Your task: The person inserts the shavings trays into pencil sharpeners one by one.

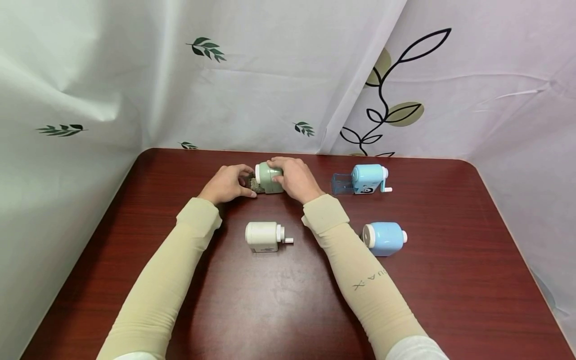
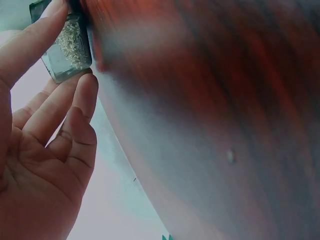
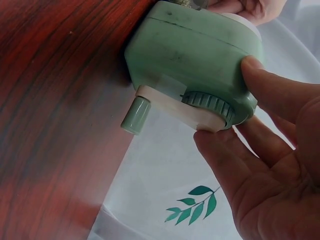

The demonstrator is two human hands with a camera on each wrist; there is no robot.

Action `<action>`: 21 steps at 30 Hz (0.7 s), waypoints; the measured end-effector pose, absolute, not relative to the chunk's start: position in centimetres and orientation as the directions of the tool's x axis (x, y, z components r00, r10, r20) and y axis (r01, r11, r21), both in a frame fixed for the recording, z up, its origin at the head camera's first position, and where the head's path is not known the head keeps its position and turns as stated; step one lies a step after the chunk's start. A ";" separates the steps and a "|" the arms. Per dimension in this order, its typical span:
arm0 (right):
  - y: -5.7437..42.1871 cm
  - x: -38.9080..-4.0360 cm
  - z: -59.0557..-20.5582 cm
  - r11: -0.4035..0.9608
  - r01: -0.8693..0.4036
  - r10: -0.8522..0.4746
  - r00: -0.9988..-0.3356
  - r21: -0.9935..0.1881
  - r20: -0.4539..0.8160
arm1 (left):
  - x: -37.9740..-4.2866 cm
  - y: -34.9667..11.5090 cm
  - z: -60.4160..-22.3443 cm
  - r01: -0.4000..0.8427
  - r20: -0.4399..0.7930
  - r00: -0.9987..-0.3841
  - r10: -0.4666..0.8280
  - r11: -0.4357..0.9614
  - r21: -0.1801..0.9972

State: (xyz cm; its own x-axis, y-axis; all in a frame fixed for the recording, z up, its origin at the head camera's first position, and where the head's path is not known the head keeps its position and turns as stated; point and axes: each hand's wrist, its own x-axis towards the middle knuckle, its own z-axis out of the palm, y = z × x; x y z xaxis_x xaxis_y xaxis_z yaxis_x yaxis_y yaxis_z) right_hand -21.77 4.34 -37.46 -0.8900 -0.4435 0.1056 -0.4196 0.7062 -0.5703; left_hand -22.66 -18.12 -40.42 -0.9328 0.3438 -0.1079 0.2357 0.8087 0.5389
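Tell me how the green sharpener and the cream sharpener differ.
The green sharpener is held in the right grip; the cream sharpener stands untouched. A drawer of shavings shows at the green sharpener's end, while none sticks out of the cream sharpener. Both have a crank handle.

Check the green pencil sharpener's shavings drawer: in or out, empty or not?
Out at least partly, not empty: the see-through drawer shows beyond the green pencil sharpener, pale shavings inside. Cannot tell whether fully detached.
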 end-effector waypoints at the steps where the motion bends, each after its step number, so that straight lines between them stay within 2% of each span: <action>1: 4.3 -21.8 -37.5 0.706 -0.421 -0.444 -0.890 -0.569 0.107 | -22.7 -18.1 -40.5 0.237 -0.106 -0.933 0.344 0.810 0.536; 21: 4.3 -21.7 -37.5 0.714 -0.418 -0.441 -0.892 -0.562 0.103 | -22.8 -17.6 -40.6 0.231 -0.121 -0.932 0.342 0.818 0.527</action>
